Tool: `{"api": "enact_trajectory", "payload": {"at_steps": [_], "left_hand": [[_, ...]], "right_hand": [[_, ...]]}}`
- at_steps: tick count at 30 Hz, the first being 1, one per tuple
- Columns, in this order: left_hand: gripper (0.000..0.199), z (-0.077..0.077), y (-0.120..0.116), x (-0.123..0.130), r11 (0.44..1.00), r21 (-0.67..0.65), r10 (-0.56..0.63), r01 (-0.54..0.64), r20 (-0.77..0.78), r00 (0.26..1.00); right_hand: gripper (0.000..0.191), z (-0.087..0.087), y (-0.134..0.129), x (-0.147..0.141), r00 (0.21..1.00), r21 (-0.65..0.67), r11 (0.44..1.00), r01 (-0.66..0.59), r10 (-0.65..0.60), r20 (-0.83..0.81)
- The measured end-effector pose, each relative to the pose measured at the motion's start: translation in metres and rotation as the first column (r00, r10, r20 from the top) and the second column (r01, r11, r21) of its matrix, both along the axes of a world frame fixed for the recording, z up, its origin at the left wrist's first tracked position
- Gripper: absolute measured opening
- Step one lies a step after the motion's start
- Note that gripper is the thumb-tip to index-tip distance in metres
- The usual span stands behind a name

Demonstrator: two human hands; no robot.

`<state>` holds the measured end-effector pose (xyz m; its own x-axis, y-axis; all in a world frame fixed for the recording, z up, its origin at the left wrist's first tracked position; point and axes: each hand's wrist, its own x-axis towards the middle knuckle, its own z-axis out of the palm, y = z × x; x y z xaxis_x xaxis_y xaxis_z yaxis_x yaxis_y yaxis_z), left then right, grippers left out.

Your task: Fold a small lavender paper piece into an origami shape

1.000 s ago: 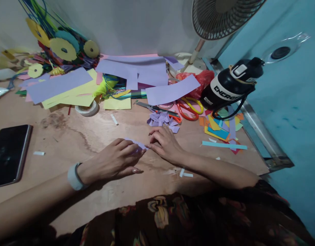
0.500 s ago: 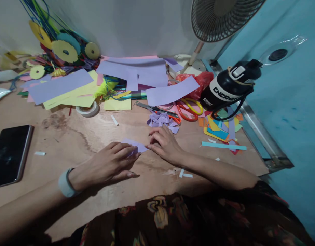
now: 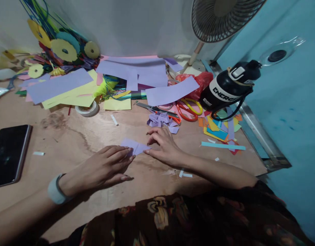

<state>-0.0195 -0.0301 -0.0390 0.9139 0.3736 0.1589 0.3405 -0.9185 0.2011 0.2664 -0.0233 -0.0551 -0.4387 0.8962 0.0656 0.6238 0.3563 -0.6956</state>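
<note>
A small piece of purple paper (image 3: 136,147), with a crease line across it and a point at its right end, lies on the wooden table in front of me. My left hand (image 3: 106,167) rests flat over the paper's lower left part, fingers stretched out and thumb apart. At the paper's right tip, the thumb of my right hand (image 3: 164,145) presses down, while its other fingers are bent and raised apart from the thumb. A pile of folded purple paper pieces (image 3: 160,119) sits just beyond my right hand.
Behind the pile lie a box cutter (image 3: 157,110) and scissors with red and yellow handles (image 3: 189,111). A black bottle (image 3: 226,89) and a fan (image 3: 224,20) stand at the right. Left are a phone (image 3: 11,153), a tape roll (image 3: 87,109) and purple paper sheets (image 3: 62,85).
My left hand has slid back to the left and slightly down, uncovering more of the purple paper and its crease. My right thumb stays at the tip.
</note>
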Motion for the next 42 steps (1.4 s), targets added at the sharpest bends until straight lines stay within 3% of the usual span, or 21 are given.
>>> {"api": "enact_trajectory", "payload": {"at_steps": [4, 7, 11, 14, 18, 21, 24, 28, 34, 39, 42], "left_hand": [[0.046, 0.000, 0.000, 0.000, 1.000, -0.008, -0.005, 0.005, -0.007, 1.000], [0.047, 0.000, 0.000, -0.001, 1.000, -0.025, 0.002, -0.002, 0.000, 1.000], [0.047, 0.000, 0.002, -0.003, 1.000, 0.002, -0.020, 0.020, 0.010, 1.000], [0.044, 0.002, 0.006, -0.003, 0.998, 0.059, -0.032, 0.031, 0.030, 0.999], [0.035, 0.005, 0.005, 0.001, 0.972, 0.189, 0.129, -0.142, 0.080, 0.988], [0.032, 0.005, -0.003, 0.009, 0.960, 0.176, 0.200, -0.215, 0.103, 0.974], [0.037, 0.004, -0.010, 0.015, 0.985, 0.125, 0.115, -0.121, 0.057, 0.992], [0.035, 0.000, -0.010, 0.019, 0.996, 0.081, 0.033, -0.037, 0.049, 0.998], [0.024, -0.004, -0.004, 0.015, 0.999, 0.035, 0.030, -0.034, 0.123, 0.992], [0.018, -0.003, -0.002, 0.015, 0.998, 0.021, 0.048, -0.053, 0.180, 0.983], [0.023, -0.005, -0.002, 0.014, 0.998, 0.030, 0.045, -0.051, 0.174, 0.984]], "right_hand": [[0.013, 0.002, 0.001, 0.004, 0.998, -0.082, 0.997, -0.005, 0.000, -0.057], [0.024, 0.001, 0.004, 0.006, 0.996, -0.096, 0.995, 0.004, -0.012, -0.084], [0.028, 0.000, 0.001, 0.004, 0.998, -0.034, 0.999, 0.004, -0.006, -0.058], [0.018, 0.006, -0.009, 0.000, 0.998, 0.025, 0.999, -0.039, 0.041, -0.052], [0.004, 0.013, -0.021, -0.004, 0.963, 0.009, 0.982, -0.189, 0.187, -0.195], [0.007, 0.010, -0.017, -0.004, 0.965, 0.001, 0.995, -0.096, 0.093, -0.246], [0.023, 0.003, -0.006, -0.003, 0.990, 0.076, 0.996, 0.037, -0.027, -0.137], [0.029, -0.003, 0.001, -0.003, 1.000, 0.109, 0.994, 0.020, -0.018, -0.026], [0.020, -0.003, -0.006, -0.009, 0.982, 0.038, 0.997, -0.072, 0.077, -0.172], [0.027, -0.003, -0.007, -0.012, 0.926, -0.114, 0.991, -0.072, 0.024, -0.378], [0.034, -0.002, -0.006, -0.011, 0.958, -0.036, 0.999, -0.040, 0.028, -0.286]]}}
